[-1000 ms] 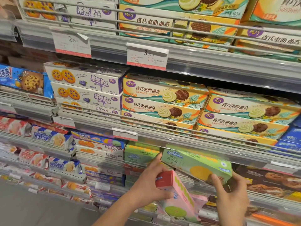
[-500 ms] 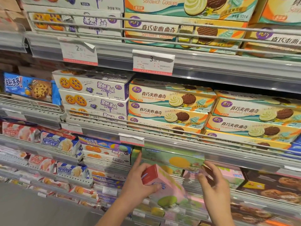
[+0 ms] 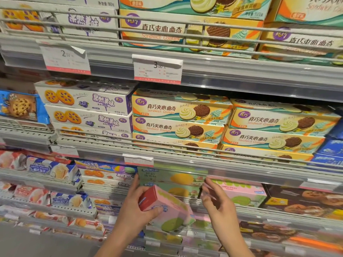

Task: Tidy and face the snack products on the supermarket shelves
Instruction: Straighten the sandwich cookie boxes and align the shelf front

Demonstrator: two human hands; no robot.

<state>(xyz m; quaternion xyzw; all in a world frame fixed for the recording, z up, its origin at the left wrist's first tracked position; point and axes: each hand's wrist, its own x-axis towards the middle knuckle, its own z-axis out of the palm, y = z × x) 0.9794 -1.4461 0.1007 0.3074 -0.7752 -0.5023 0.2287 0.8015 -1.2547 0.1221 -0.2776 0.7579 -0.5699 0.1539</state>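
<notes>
My left hand grips a pink snack box with a red end flap, held tilted in front of the lower shelf. Behind it, two green boxes with yellow rounds are stacked on that shelf. My right hand hovers with loosely bent fingers at the right end of the green boxes, in front of a pink box lying on the shelf; it holds nothing.
Yellow sandwich-cookie boxes and white blueberry-cookie boxes fill the shelf above behind a wire rail. Price tags hang on the shelf edges. Brown cookie boxes lie at the right, wafer bags at the left.
My right hand has set the green box onto the shelf stack and let go of it. My left hand has lifted the pink box slightly up and left. The view has moved closer.
</notes>
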